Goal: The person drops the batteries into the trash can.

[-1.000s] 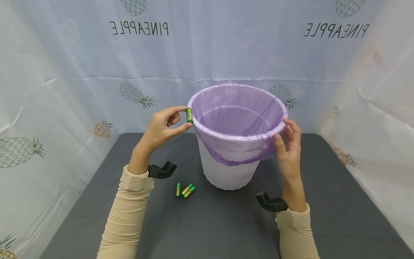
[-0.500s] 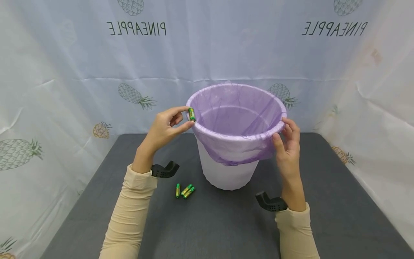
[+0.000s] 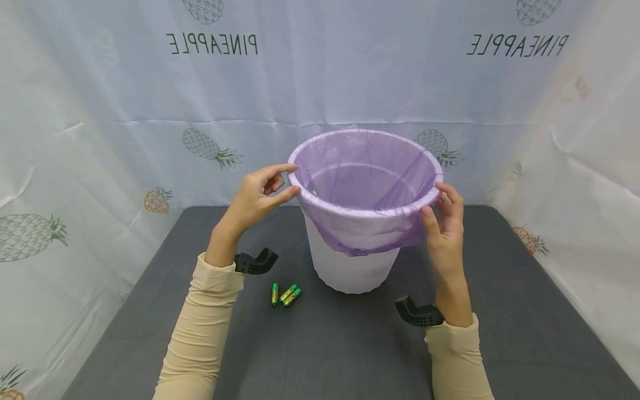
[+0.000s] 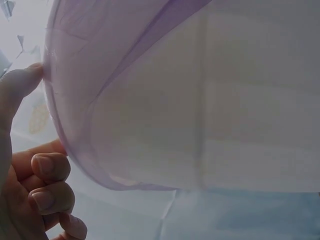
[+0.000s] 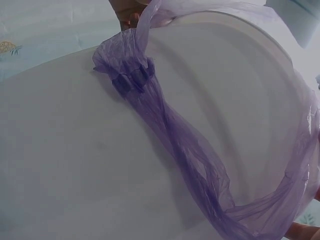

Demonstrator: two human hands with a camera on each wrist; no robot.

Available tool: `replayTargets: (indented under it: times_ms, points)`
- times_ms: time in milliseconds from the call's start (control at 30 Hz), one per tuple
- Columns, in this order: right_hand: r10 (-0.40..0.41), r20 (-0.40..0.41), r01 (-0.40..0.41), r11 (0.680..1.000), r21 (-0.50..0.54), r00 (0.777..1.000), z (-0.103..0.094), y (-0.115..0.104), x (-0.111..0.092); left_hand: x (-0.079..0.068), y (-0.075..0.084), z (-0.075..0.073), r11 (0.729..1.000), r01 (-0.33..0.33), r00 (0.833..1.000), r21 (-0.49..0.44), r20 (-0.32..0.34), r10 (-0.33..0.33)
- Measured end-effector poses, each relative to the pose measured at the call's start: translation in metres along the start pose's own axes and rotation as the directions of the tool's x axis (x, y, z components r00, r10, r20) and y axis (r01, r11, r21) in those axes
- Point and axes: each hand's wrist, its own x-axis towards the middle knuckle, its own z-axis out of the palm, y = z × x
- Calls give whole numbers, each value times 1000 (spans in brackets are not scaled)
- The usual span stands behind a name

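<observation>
A white trash can [image 3: 352,272] stands on the table, lined with a thin purple trash bag [image 3: 362,236] folded out over its rim. At the left of the rim, my left hand [image 3: 252,195] keeps thumb and index finger spread apart, tips right at the edge, with nothing between them. Just inside the can below those fingertips shows a small bit of a green battery [image 3: 315,193]. My right hand [image 3: 446,239] grips the lined rim on the right, thumb outside. In the right wrist view, the bag's gathered, twisted edge [image 5: 170,130] runs down the can's outside wall.
Three green-and-gold batteries lie left of the can's base: one single battery [image 3: 275,294] and a pair of batteries [image 3: 291,295] side by side. A dark grey cloth [image 3: 330,350] covers the table. Pineapple-print curtains [image 3: 325,61] hang behind and at both sides.
My left hand moved slightly right to the rim and let go of the battery it was pinching, which dropped into the lined can. The right hand has kept its hold on the rim.
</observation>
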Motion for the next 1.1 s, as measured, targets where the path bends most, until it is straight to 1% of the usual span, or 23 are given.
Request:
replayTargets:
  times_ms: [133,233,367,433,633,900,1100]
  points:
    - [2,2,-2,1000,-5,1000,0,0,0,-4,-4,0,1000,-29,999,-5,-29,29]
    - [2,3,-2,1000,-5,1000,0,0,0,-11,-7,-2,999,-52,997,-11,-53,51]
    - [0,-4,0,1000,-3,1000,1,1,0,-22,-10,-4,998,-66,995,-21,-74,64]
    - [0,-11,0,1000,-5,1000,1,1,1,-27,-11,-4,998,-62,995,-21,-74,60]
    - [-4,-12,4,1000,-14,1000,0,2,1,-40,-14,-5,1000,-18,997,-6,-69,18]
    - [-3,-8,3,1000,-15,1000,0,3,0,-58,-23,-5,1000,-18,997,13,-76,19]
    - [-7,0,7,1000,-12,1000,0,3,0,-71,-27,-2,1000,14,998,5,-60,-14]
